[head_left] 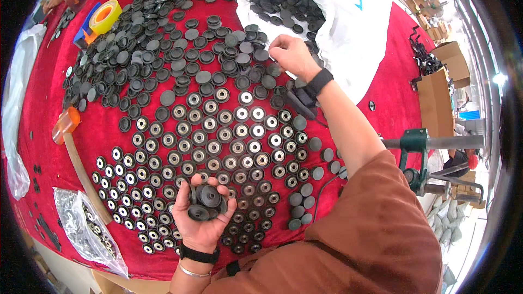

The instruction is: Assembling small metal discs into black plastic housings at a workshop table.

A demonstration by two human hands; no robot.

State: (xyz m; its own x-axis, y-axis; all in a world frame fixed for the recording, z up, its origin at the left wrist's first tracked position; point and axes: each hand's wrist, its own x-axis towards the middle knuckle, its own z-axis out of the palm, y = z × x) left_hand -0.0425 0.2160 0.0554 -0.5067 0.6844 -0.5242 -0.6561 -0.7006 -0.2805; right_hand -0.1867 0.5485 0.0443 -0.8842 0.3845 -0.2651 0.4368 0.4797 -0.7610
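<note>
My left hand (192, 233) is cupped palm up, its fingers curled around several black round caps (208, 196). It hovers over rows of black caps fitted with silver bearings (214, 147) on the red cloth. Farther off, my right hand (296, 56) reaches to the edge of a wide pile of loose black caps (158, 49). Its fingers are pinched together beside a cap (261, 54); whatever sits between the fingertips is hidden. Just beyond that hand lies an open white sack (348, 27) with more black caps (283, 8) inside.
A mallet (66, 124) and a plastic bag of bearings (81, 223) lie at left. A yellow tape roll (105, 16) sits at far left. At right are a green metal press (414, 144) and cardboard boxes (436, 100). Some caps (297, 198) stand near my right sleeve.
</note>
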